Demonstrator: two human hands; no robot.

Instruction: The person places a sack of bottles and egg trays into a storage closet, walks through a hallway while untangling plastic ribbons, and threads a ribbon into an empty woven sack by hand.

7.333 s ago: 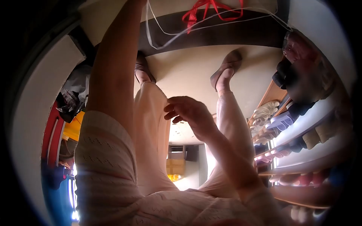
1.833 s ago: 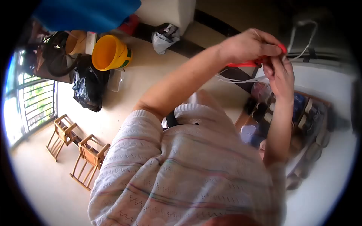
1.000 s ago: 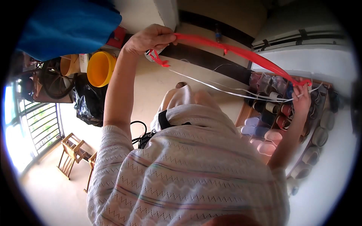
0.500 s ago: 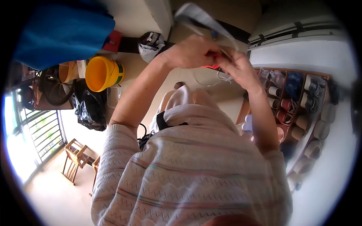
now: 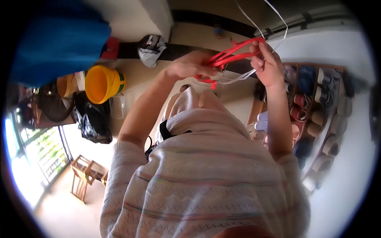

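My left hand (image 5: 192, 66) is closed around one end of a bundle of red cord or ribbon (image 5: 234, 56), whose loops stretch across to the right. My right hand (image 5: 269, 65) pinches the far end of those loops between thumb and fingers. Thin white string (image 5: 248, 75) runs below the red loops toward my right hand, and more of it arcs up past the top of the view. A short red tail dangles under my left fingers. How the string and the red cord are joined cannot be made out.
To the right stands a rack (image 5: 291, 99) holding several shoes. At left are a yellow bucket (image 5: 97, 85), a black plastic bag (image 5: 93, 121), a blue cloth (image 5: 59, 43) and a small wooden stool (image 5: 83, 174). A white bag (image 5: 151, 51) sits near the wall corner.
My hands have moved apart, and the red loops are now spread between them. A broad white blurred strip above the hands now shows as thin white string.
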